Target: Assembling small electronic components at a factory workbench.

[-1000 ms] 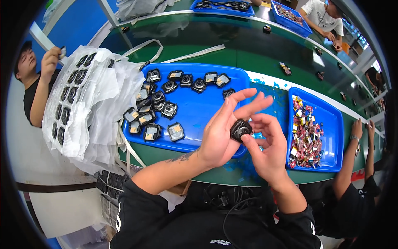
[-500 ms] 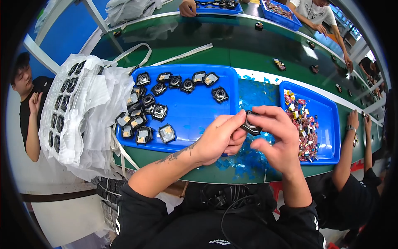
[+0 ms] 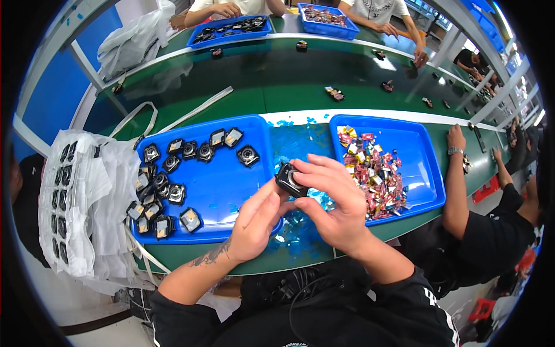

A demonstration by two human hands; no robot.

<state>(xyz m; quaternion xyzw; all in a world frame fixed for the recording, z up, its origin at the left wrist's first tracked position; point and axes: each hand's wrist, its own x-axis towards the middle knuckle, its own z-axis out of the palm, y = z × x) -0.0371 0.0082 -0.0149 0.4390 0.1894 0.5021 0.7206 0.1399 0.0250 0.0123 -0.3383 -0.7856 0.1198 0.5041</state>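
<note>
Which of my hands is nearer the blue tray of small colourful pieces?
Right. The right hand sits just beside the blue tray of colourful pieces; the left hand lies farther left.
</note>
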